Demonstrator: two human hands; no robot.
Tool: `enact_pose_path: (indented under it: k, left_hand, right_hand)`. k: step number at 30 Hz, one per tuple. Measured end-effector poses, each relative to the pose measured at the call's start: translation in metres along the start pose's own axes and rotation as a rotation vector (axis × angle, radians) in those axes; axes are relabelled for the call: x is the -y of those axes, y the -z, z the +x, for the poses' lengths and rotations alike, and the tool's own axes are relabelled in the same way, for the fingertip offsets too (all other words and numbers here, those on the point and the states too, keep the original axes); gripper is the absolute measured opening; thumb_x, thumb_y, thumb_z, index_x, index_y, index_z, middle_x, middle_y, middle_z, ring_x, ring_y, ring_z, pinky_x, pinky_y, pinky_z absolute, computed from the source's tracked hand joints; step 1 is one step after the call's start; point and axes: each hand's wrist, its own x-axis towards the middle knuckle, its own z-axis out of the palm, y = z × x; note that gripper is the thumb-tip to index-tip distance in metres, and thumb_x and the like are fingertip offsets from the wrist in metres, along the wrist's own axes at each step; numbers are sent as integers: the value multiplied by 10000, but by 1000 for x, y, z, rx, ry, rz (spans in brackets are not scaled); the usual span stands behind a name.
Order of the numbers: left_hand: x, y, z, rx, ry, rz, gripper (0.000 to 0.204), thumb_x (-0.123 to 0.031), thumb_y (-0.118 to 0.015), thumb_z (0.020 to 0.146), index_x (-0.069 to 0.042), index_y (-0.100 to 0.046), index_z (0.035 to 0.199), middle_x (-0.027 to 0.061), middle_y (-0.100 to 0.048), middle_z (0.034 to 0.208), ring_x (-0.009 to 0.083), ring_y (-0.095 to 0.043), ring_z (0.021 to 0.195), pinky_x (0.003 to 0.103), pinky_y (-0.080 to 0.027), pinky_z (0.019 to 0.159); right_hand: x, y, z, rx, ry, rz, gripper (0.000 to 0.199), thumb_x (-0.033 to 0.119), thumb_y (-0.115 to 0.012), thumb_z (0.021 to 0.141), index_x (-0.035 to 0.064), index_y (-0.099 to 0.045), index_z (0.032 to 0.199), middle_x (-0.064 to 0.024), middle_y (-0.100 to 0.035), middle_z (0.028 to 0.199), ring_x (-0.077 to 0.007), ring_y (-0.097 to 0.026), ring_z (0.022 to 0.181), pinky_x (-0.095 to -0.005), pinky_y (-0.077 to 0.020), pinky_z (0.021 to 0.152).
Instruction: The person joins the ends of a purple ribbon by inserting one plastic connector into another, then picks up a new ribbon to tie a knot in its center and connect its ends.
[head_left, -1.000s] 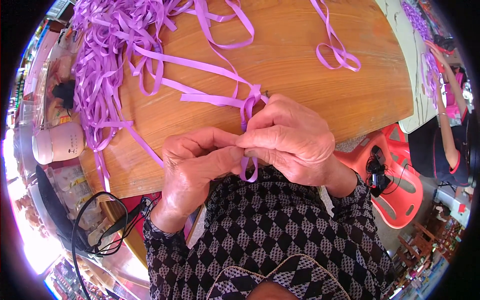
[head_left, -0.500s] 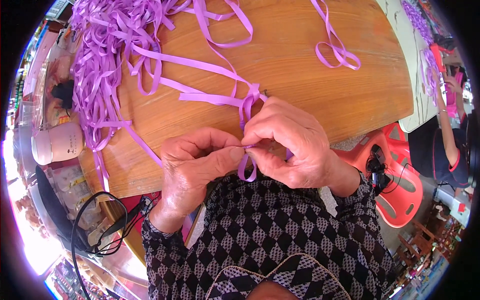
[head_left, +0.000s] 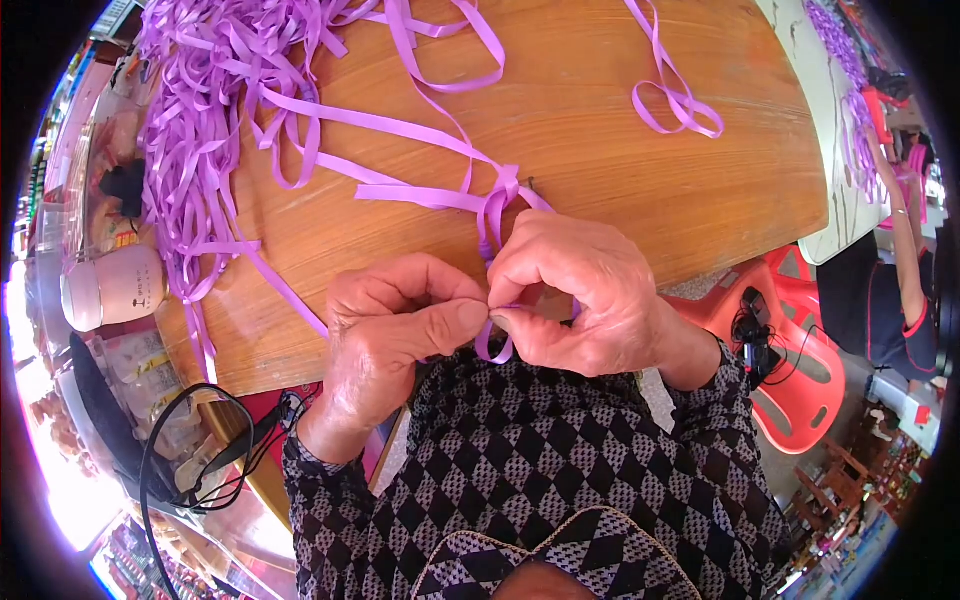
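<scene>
A purple ribbon (head_left: 492,210) is knotted and looped near the front edge of the wooden table. My left hand (head_left: 400,325) pinches it between thumb and forefinger. Fingertips almost meeting the left ones, my right hand (head_left: 580,295) grips the same ribbon in a pinch. A small loop of it hangs below the fingertips, and a tight wrapped part shows just above them. One flat tail points left across the wood, while other strands run up to a big heap of purple ribbon (head_left: 190,150) at the far left. The exact pinch point is partly hidden by my fingers.
The curved wooden table (head_left: 620,170) carries another loose ribbon strand (head_left: 680,110) at its far side. A pale jar (head_left: 115,288) and black cables (head_left: 200,490) are at the left. Red plastic stools (head_left: 800,400) stand at the right, near another person's arm (head_left: 905,240).
My right hand has tilted slightly and its fingertips have shifted downward toward my left thumb. The ribbon stays pinched. At the right, the other person's arm has reached farther up.
</scene>
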Motion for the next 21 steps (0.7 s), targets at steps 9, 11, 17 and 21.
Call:
enact_pose_path:
  k: [9,11,17,21]
  left_hand:
    - [3,-3,-3,-46,-19,-55,111,-24,-658,782,44,-633,866,40,-634,767,59,-546,634,175,-432,577]
    - [3,-3,-3,-63,-19,-34,111,-20,-655,785,46,-632,870,42,-634,765,59,-546,631,175,-432,573]
    - [6,-3,-1,-49,-20,-45,114,-34,-658,790,43,-635,870,26,-623,736,44,-511,593,173,-397,532]
    - [2,-6,-6,-35,-59,80,83,-42,-659,795,27,-635,835,9,-610,708,41,-502,596,174,-384,525]
  right_hand:
    - [1,2,-1,-22,-120,35,205,-63,-650,691,3,-591,877,-80,-585,769,-195,-555,673,-270,-420,544]
    - [-1,0,-4,-55,-61,38,220,-81,-638,700,-14,-591,904,-100,-588,780,-212,-559,680,-270,-422,546]
    - [-5,-9,-3,-106,127,-151,223,-100,-630,659,-20,-577,860,-120,-575,738,-247,-530,573,-292,-404,475]
    - [-5,-17,-2,-177,279,-379,198,-120,-590,606,-27,-535,772,-114,-532,675,-256,-490,513,-317,-390,447]
